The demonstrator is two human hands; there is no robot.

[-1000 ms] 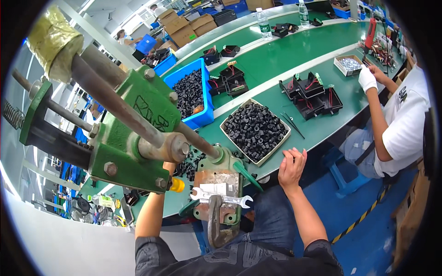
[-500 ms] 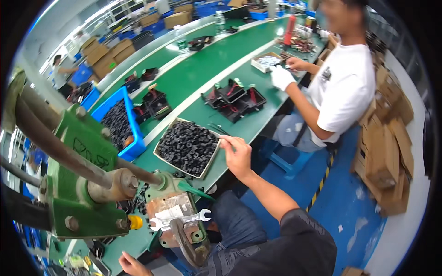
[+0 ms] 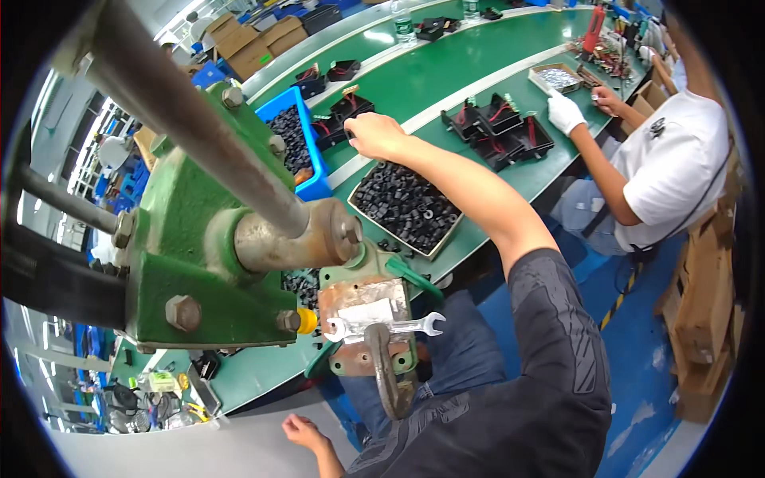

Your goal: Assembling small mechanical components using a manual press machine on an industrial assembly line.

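My right hand [image 3: 376, 135] reaches across the bench with its fingers curled in at the near edge of a black plastic housing with red wires [image 3: 344, 114]. What the fingertips pinch is hidden behind the hand. Under my forearm stands a shallow carton [image 3: 360, 212] heaped with small black plastic parts [image 3: 405, 209]. My left hand [image 3: 303, 432] hangs low by the grey surface, fingers loosely apart and nothing in them. Before me is a green lever press [image 3: 183, 239]. An open-ended wrench [image 3: 408, 326] lies on its metal base [image 3: 362, 301], beside an upright curved handle [image 3: 382, 366].
Beyond the press stands a blue bin [image 3: 316, 187] of similar black parts. More wired black housings [image 3: 498, 131] sit on the green bench [image 3: 446, 80]. At right sits a co-worker [image 3: 669, 167] with a white glove [image 3: 564, 111]. Cardboard boxes [image 3: 701, 319] line the wall.
My right hand has gone from the carton's right rim across to the housing beside the blue bin. The view has swung left, so the scene sits further right. My left hand stays low.
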